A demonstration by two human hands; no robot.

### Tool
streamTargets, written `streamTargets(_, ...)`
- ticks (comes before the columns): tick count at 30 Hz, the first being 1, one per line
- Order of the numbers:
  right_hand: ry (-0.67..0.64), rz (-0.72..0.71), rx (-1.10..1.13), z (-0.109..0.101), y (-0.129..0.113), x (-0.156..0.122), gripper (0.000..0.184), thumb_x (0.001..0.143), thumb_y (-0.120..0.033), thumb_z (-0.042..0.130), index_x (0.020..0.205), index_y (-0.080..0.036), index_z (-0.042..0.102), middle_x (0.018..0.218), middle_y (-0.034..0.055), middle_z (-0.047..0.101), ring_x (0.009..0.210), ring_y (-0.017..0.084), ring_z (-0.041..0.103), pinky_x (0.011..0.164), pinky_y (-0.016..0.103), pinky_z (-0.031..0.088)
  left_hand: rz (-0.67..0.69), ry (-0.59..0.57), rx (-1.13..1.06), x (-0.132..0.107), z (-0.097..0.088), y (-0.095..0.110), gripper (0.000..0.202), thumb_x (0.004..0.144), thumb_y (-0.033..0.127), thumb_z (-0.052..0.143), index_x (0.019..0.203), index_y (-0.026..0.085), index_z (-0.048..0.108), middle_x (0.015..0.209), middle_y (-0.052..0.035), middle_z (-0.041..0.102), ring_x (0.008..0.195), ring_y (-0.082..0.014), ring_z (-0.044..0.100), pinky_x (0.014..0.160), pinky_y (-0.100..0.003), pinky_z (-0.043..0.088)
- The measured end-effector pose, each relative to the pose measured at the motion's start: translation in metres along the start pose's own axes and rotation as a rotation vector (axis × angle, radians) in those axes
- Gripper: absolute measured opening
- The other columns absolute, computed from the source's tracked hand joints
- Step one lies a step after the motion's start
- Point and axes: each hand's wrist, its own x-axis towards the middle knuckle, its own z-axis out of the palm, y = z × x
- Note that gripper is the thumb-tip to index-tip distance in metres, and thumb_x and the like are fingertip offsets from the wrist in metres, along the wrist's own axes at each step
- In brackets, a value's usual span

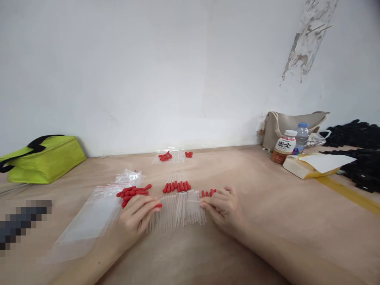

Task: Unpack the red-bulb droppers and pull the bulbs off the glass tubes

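Note:
My left hand (138, 213) pinches a red rubber dropper bulb (158, 205). Between the fingertips of my right hand (224, 208) is a clear dropper tube (194, 201) that points left toward the bulb, the two standing apart. Below and between the hands lies a row of clear thin tubes (175, 211). Just beyond that row are several droppers (177, 186) with red bulbs on their near ends. A heap of loose red bulbs (133, 192) rests beside my left hand, partly covered by it. A few more red pieces (207, 193) lie by my right fingers.
Clear zip bags (92, 217) lie at the left, near a lime-green bag (49, 158). More red bulbs (165, 156) sit on plastic by the wall. At the right stand a brown-and-white bottle (284, 147), an open box (299, 166), a beige bag (271, 128) and black items (360, 168).

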Motion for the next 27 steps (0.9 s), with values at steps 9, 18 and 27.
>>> streamTargets(9, -0.035, -0.034, -0.082, 0.017, -0.003, 0.019, 0.024, 0.082, -0.016, 0.042, 0.067, -0.018, 0.062, 0.05, -0.0026, 0.055, 0.05, 0.008, 0.044, 0.065, 0.028, 0.021, -0.639, -0.2, 0.038, 0.017, -0.018, -0.045, 0.03, 0.083, 0.034, 0.041, 0.102, 0.02, 0.06, 0.087, -0.0041, 0.056, 0.079, -0.017, 0.057, 0.071, -0.03, 0.046)
streamTargets(18, -0.113, -0.14, -0.222, 0.04, -0.012, 0.027, 0.021, 0.074, -0.015, 0.052, 0.053, -0.017, 0.053, 0.05, -0.0014, 0.055, 0.056, 0.01, 0.042, 0.066, 0.031, 0.02, -0.768, -0.35, 0.009, 0.026, -0.035, -0.082, 0.036, 0.07, 0.05, 0.052, 0.087, 0.018, 0.052, 0.077, -0.0009, 0.059, 0.057, -0.0128, 0.05, 0.053, -0.025, 0.041)
streamTargets(27, -0.244, -0.046, -0.111, 0.035, -0.023, 0.018, 0.033, 0.066, -0.053, 0.06, 0.069, -0.02, 0.065, 0.063, 0.0013, 0.059, 0.066, 0.015, 0.048, 0.069, 0.033, 0.021, -0.719, -0.477, -0.003, 0.021, -0.031, -0.076, 0.027, 0.07, 0.045, 0.053, 0.077, 0.019, 0.053, 0.068, 0.0021, 0.059, 0.056, -0.0124, 0.05, 0.05, -0.022, 0.036)
